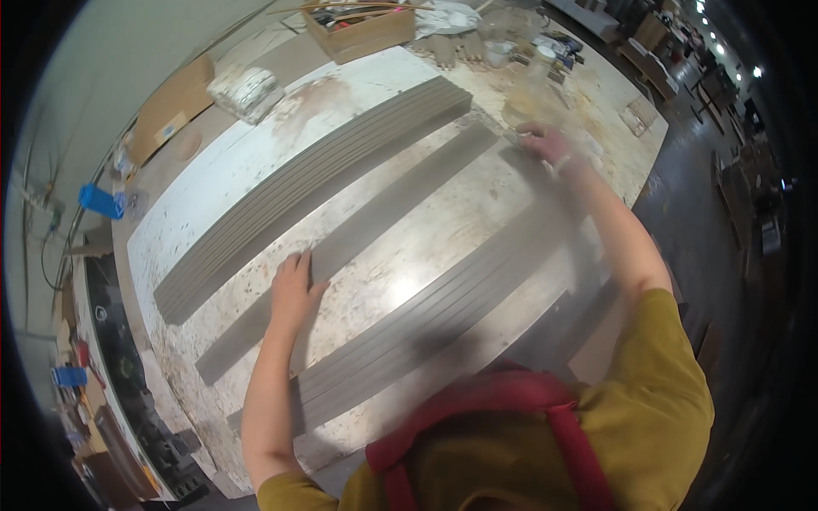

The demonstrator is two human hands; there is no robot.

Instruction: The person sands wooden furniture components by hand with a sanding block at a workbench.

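A single long grey strip (396, 200) lies diagonally across the pale, stained worktable (375, 289). My left hand (294, 294) holds it left of its middle, fingertips at the far edge and thumb along the near edge. Just past the strip's far right end is my right hand (547, 145), smeared by motion, its fingers curled together. Whatever those fingers hold is too blurred to name. Beyond the single strip lies a row of similar strips (315, 192) set side by side. Another such row (426, 311) lies closer to me, partly behind my left forearm.
A clear container (530, 89) with yellowish contents stands beyond my right hand. At the back are a wooden box (362, 36) of tools and a plastic-wrapped white bundle (247, 92). A cardboard piece (173, 109) and a blue bottle (100, 201) sit along the left side.
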